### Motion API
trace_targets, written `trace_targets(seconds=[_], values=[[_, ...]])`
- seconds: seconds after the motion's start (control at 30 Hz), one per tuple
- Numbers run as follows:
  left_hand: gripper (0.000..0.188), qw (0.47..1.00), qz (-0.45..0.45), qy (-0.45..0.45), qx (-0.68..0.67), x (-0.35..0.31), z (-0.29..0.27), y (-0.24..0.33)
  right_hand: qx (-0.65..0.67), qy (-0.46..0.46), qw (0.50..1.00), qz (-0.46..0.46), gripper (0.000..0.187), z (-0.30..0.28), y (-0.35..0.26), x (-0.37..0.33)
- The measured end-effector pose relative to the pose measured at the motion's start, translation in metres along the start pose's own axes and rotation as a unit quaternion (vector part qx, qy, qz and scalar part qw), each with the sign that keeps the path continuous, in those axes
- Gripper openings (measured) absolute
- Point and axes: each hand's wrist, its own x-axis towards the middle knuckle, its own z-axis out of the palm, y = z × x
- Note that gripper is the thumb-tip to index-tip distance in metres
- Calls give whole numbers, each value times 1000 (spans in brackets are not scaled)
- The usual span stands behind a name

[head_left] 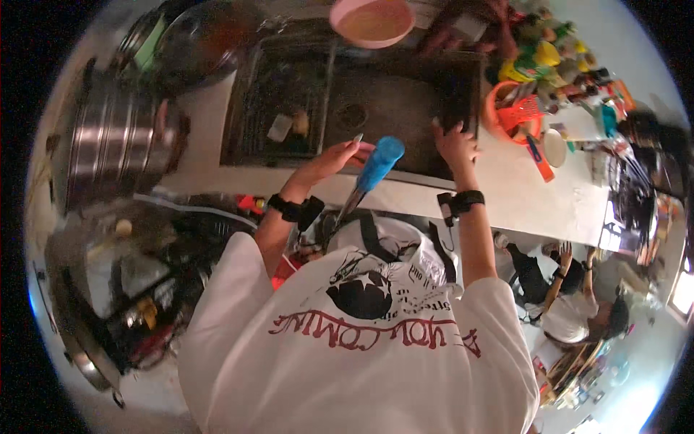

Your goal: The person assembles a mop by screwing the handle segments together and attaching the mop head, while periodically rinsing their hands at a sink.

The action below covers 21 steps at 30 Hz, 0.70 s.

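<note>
My left hand [331, 160] is above the near edge of the dark sink [405, 168]. Its thumb points up, and its fingers stretch right, passing behind a tilted tool with a blue handle [379, 160]. That tool's thin metallic shaft runs down toward my waist. Whether my fingers close on the handle is hidden; a bit of pink shows between them and it. Over the sink's right side my right hand [457, 150] hangs with its fingers apart, holding nothing. A black strap with a small device circles each wrist.
A pink basin [372, 42] stands behind the sink. On the right counter, an orange basket [494, 119] holds utensils, with bottles behind. Stacked metal steamer pots [108, 145] stand left. Small pale items [280, 128] lie in the left basin. Another person [578, 315] sits at lower right.
</note>
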Motion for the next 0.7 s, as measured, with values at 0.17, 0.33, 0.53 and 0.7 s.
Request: trace_targets(seconds=[0.17, 0.33, 0.53, 0.7], values=[[49, 985, 111, -130, 36, -35, 37, 8, 240, -165, 920, -264, 35, -38, -67, -78], [16, 951, 87, 103, 280, -79, 83, -11, 123, -50, 871, -472, 34, -75, -109, -138], [23, 903, 96, 310, 282, -72, 145, -36, 326, -269, 605, -675, 47, -97, -72, -239], [38, 891, 166, 418, 59, -42, 167, -98, 493, -285, 540, -620, 31, -76, -39, -214]])
